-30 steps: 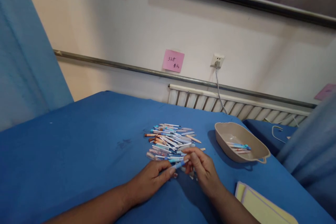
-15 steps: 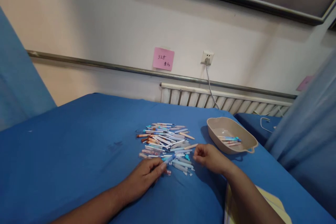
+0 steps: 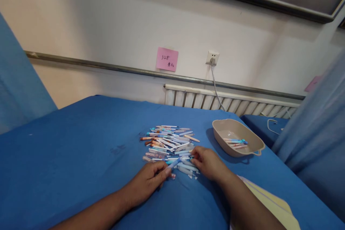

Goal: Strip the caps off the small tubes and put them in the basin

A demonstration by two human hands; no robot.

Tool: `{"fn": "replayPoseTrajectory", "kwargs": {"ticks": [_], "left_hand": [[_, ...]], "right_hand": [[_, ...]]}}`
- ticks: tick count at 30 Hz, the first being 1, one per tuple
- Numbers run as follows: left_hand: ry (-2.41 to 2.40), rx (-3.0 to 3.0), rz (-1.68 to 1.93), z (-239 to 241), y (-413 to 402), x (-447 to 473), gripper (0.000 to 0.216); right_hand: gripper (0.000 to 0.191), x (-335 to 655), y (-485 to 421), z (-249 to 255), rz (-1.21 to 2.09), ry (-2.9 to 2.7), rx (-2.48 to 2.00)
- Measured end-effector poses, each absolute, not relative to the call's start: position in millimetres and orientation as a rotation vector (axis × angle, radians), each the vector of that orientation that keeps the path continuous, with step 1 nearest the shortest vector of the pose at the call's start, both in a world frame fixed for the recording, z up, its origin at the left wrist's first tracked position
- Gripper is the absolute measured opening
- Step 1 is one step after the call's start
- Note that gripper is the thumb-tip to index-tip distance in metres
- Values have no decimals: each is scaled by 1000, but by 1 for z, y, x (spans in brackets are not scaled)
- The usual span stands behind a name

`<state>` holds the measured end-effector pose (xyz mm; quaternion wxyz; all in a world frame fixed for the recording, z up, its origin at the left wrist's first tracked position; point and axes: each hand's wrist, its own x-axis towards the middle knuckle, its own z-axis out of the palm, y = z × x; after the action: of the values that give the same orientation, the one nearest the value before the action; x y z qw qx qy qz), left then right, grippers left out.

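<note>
My left hand is closed round a light blue pen, which points up and to the right over the near side of a pile of pens and refills. The pile lies on a blue cloth and mixes white, blue, grey, orange and brown pieces. At the pile's right edge is my right hand, its thumb and fingers curled together close to the tip of the held pen. Whatever sits between those fingertips is too small to make out.
A beige basin with several pens inside stands to the right. A yellow cloth or paper lies under my right forearm. Behind the blue-covered bed are a radiator, a metal rail and a plugged-in socket.
My right hand has moved left, from beside the pile to its right edge near the blue pen's tip. My left hand keeps the pen almost where it was.
</note>
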<state>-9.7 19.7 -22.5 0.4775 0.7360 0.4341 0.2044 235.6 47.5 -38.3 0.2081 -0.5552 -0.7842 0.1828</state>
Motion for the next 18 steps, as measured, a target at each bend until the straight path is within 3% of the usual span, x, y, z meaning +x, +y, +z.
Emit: {"fn": "replayPoseTrajectory", "kwargs": {"ticks": [13,18], "left_hand": [[1080,1820,505,-20,19,-9,45],[1070,1831,502,-22,20,-9,45]], "right_hand": [[24,232,48,-41,429,-2194,-1426],[23,220,49,-34,1052,-1441,-1134]]}}
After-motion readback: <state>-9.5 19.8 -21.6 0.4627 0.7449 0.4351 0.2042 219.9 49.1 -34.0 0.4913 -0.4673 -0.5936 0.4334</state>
